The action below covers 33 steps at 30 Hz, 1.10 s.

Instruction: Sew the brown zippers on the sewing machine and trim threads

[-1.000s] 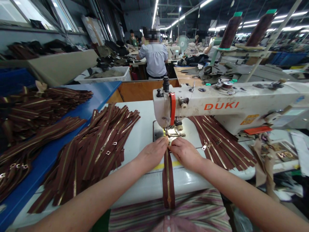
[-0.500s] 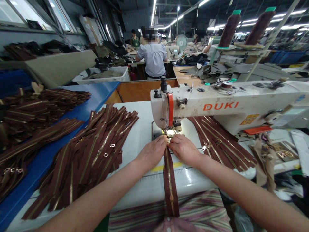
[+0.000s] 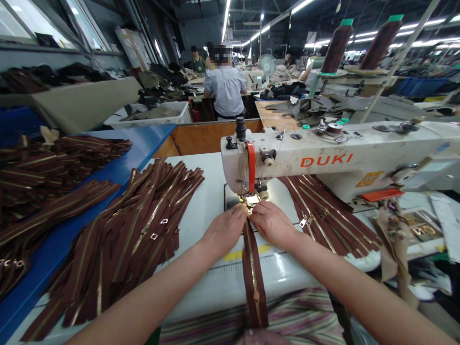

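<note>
Since the earlier frame, the brown zipper [image 3: 250, 258] has slid toward us: its lower end now hangs further past the front edge of the desk [image 3: 201, 201], with its slider [image 3: 256, 297] showing close to our body. Its upper end lies at the presser foot [image 3: 252, 199] of the DUKI sewing machine [image 3: 325, 160]. Our left grip [image 3: 224, 230] and right grip [image 3: 273, 225] are closed on it from either side, their fingers [image 3: 241, 211] meeting just in front of the foot.

We judge this zipper light and limp: the cloth tape folds easily, while the metal teeth give it a slight spine down the middle. It is best held by the tape close to the teeth, with both sides kept even, since the tape could slip or skew under the foot.

The white desk carries a heap of zippers [image 3: 122, 244] near its left edge, and another heap [image 3: 330, 215] lies to the right beneath the machine's arm. A blue table [image 3: 143, 141] with more zippers [image 3: 61, 163] runs along that left edge. Beyond, a co-worker [image 3: 226, 91] sits with their back to us in a long, strip-lit workshop.
</note>
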{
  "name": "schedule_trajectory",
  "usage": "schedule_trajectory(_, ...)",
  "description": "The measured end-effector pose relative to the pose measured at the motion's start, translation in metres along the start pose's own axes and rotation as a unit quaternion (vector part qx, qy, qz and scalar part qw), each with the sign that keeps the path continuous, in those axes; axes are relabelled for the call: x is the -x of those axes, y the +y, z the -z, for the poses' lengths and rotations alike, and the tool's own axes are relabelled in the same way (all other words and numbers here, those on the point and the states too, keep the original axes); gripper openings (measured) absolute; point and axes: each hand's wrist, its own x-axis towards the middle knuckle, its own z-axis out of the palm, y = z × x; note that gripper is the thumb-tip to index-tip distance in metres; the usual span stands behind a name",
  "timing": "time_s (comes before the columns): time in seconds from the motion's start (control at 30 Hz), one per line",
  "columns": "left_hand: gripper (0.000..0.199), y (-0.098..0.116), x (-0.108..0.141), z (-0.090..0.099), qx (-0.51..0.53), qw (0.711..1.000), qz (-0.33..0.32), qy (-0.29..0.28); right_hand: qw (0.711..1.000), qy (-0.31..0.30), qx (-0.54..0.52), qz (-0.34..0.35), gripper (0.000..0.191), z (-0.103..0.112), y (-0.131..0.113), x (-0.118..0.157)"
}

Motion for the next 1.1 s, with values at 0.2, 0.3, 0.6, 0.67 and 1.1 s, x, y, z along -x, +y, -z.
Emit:
schedule_trajectory(0.2, 0.025, 0.0, 0.004, -0.005, 0.001, 0.999, -0.011, 0.031, 1.0, 0.001, 0.006, -0.005, 0.017, -0.001, -0.001, 0.002)
schedule_trajectory(0.3, 0.023, 0.001, 0.007, -0.005, 0.026, 0.999, 0.008, 0.04, 1.0, 0.006, 0.002, -0.004, 0.018, -0.002, 0.0, 0.003)
schedule_trajectory(0.6, 0.024, 0.005, 0.006, 0.0, 0.026, 0.999, 0.022, 0.026, 1.0, 0.011, -0.023, -0.003, 0.018, -0.002, 0.001, 0.003)
schedule_trajectory(0.67, 0.022, 0.005, 0.005, 0.001, 0.018, 0.999, 0.019, 0.025, 1.0, 0.008, -0.021, -0.001, 0.018, -0.001, 0.001, 0.002)
schedule_trajectory(1.1, 0.017, 0.009, 0.003, 0.007, 0.004, 1.0, 0.031, -0.001, 1.0, -0.001, -0.016, -0.014, 0.02, 0.0, 0.002, 0.001)
